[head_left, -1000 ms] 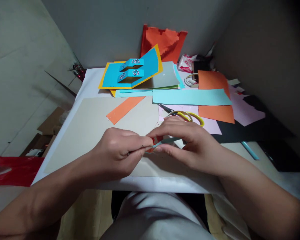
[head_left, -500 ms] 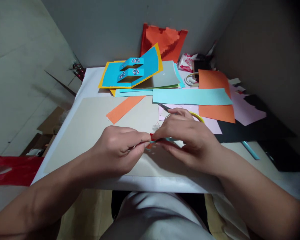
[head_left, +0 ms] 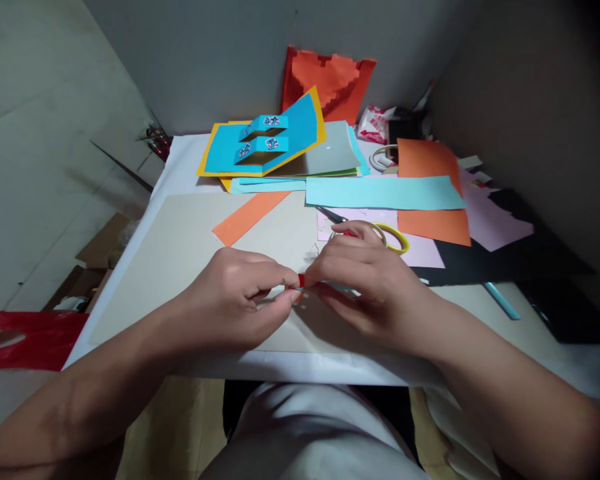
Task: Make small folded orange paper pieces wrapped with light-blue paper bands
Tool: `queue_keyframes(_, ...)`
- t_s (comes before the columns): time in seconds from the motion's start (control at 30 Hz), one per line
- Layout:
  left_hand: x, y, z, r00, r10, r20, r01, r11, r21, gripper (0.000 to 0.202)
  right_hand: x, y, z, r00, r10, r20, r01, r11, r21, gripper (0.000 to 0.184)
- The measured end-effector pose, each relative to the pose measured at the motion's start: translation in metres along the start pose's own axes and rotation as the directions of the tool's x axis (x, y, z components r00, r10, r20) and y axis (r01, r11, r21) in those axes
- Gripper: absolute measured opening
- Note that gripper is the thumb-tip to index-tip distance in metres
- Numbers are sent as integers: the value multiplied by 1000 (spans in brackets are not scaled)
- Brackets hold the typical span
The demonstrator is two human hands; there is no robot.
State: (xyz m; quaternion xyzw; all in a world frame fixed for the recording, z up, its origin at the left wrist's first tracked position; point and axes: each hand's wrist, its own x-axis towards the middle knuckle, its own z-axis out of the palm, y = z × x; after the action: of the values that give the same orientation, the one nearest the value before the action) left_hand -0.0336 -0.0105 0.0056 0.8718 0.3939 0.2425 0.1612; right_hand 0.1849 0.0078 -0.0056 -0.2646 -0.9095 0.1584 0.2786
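Observation:
Over the grey board [head_left: 145, 280], my left hand [head_left: 245, 293] and my right hand [head_left: 365, 273] meet almost fingertip to fingertip. Between them shows a small red piece [head_left: 301, 281], pinched by my right fingers. The left thumb and forefinger close on the end of a thin, pale strip at its side. Most of what both hands hold is hidden by the fingers. Scissors [head_left: 333, 215] lie just behind my right hand, their handles partly covered by it. A yellow tape roll [head_left: 404, 241] rests beside them.
An orange strip [head_left: 250, 217] lies on the board. Behind are a light blue strip [head_left: 380, 193], an orange sheet [head_left: 427, 167] and a blue pop-up card [head_left: 220, 153]. A red folded card [head_left: 365, 80] leans on the wall. Black paper [head_left: 510, 260] spreads at right.
My right hand has drawn slightly down, baring more of the scissors and tape roll. The left fingertips have shifted a little, and the red piece shows lower between the hands.

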Motion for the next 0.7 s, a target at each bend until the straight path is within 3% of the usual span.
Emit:
queue_keyframes(0.2, 1, 0, 5, 996, -88, 31, 87, 996, 27, 25, 0, -4, 11, 997, 10, -80, -18, 994, -104, 9)
queue_keyframes(0.47, 1, -6, 4, 997, -65, 39, 65, 998, 3, 18, 0, -1, 7, 996, 72, -58, -78, 992, -102, 14)
queue_keyframes(0.7, -2, -8, 1, 998, -56, 13, 55, 998, 14, 19, 0, 0, 3, 993, 104, -52, -100, 992, 81, 12)
